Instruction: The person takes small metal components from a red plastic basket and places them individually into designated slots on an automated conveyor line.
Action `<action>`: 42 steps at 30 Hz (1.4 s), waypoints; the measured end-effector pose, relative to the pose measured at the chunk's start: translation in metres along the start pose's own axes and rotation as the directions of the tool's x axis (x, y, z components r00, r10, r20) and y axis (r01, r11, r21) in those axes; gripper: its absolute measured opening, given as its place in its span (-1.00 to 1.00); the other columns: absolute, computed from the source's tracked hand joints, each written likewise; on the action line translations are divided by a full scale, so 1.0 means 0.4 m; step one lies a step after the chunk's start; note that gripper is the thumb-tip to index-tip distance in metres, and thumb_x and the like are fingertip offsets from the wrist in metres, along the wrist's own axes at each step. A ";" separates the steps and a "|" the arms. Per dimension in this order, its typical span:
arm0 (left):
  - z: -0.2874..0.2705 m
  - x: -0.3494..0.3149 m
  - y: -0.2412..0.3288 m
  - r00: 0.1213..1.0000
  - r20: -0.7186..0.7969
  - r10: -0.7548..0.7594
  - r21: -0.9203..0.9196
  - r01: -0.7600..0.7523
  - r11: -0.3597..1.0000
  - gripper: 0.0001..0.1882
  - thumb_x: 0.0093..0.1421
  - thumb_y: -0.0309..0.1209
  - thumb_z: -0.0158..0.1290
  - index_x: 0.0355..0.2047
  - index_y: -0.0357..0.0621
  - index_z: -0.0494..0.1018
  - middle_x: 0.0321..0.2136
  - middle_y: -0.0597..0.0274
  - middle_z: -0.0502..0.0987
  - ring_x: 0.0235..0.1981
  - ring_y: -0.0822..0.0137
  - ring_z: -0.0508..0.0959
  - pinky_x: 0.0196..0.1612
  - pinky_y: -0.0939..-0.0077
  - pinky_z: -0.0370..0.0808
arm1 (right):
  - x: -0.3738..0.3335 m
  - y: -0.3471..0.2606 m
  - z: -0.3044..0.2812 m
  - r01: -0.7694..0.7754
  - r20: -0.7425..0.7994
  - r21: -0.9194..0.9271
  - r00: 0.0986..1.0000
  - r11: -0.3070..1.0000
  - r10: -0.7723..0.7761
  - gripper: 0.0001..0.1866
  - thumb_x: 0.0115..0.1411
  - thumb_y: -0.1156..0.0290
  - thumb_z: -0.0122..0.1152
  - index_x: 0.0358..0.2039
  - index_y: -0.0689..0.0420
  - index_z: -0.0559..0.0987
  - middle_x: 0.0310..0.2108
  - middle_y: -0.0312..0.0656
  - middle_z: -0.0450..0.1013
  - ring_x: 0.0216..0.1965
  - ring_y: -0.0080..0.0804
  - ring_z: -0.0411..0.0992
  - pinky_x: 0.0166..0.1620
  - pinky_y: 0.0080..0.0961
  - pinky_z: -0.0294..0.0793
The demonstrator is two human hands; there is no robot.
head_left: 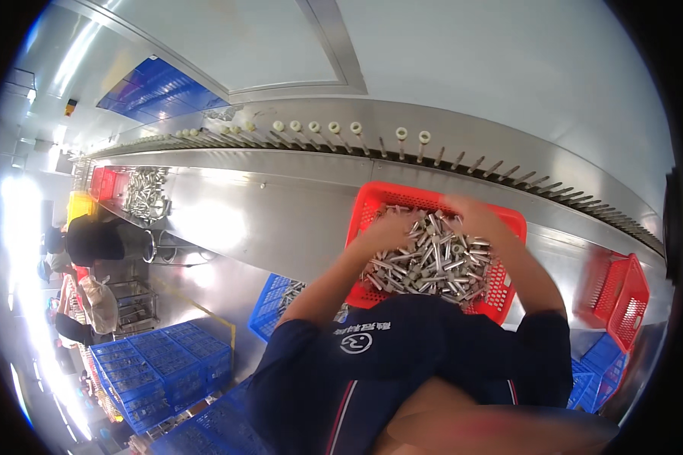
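Note:
A red plastic basket (pixel 366 205) stands on the metal bench in front of me, holding a heap of shiny metal pin-like parts (pixel 436 258). My left hand (pixel 393 230) reaches into the basket at the left side of the heap, its fingers partly hidden among the parts. Over the far right part of the heap is my right hand (pixel 474 218), smeared by motion. Whether either hand grips a part cannot be made out. Just beyond the basket runs a row of upright thin spindles (pixel 478 164); several carry pale ring-shaped tops (pixel 356 128).
More metal parts (pixel 147 193) lie at the bench's far left. Red baskets (pixel 628 299) stand at the right, with blue crates (pixel 596 371) below them. A blue crate of parts (pixel 268 307) is by my left arm. Stacked blue crates (pixel 163 371) and people stand at the left.

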State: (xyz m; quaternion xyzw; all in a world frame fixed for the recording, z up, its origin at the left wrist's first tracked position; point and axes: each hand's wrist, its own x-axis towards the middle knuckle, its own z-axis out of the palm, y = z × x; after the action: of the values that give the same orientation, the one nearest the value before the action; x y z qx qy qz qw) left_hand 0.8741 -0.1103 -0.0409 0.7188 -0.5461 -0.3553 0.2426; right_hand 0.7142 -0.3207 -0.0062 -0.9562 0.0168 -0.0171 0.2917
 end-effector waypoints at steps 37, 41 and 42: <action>-0.389 0.288 -0.134 0.932 -0.256 0.255 0.636 -0.037 0.771 -0.53 -0.04 0.13 0.07 -0.39 0.00 0.44 -0.45 0.16 0.51 -0.35 0.10 0.53 -0.35 0.21 0.45 | 0.462 -0.026 -0.049 -0.073 -0.056 -0.213 0.997 0.974 0.062 -0.61 0.09 0.17 0.13 -0.13 0.13 0.46 -0.22 -0.02 0.42 -0.17 -0.05 0.38 -0.12 -0.24 0.36; -0.427 0.281 -0.042 0.849 -0.420 0.320 0.506 -0.074 0.859 -0.54 -0.07 0.10 0.11 -0.45 -0.04 0.44 -0.59 0.10 0.49 -0.47 0.06 0.52 -0.41 0.21 0.45 | 0.436 0.067 -0.085 0.081 -0.309 -0.036 0.947 0.996 -0.088 -0.84 0.10 0.34 0.11 -0.45 0.17 0.51 -0.45 -0.01 0.44 -0.40 0.01 0.40 -0.32 -0.18 0.37; -0.457 0.286 0.012 0.837 -0.456 0.304 0.437 -0.088 0.895 -0.53 -0.12 0.11 0.15 -0.47 -0.03 0.44 -0.64 0.11 0.47 -0.53 0.05 0.50 -0.46 0.21 0.43 | 0.400 0.027 -0.179 0.161 -0.321 -0.069 0.931 0.985 -0.174 -0.85 0.09 0.36 0.13 -0.42 0.18 0.53 -0.48 -0.01 0.43 -0.43 -0.04 0.40 -0.34 -0.24 0.37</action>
State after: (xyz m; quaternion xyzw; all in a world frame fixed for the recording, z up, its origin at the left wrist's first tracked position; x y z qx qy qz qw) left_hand 1.0303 -0.2284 0.0498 0.7598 -0.5944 -0.0048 0.2632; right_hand 0.8709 -0.3762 0.0508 -0.9440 -0.0166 -0.1992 0.2626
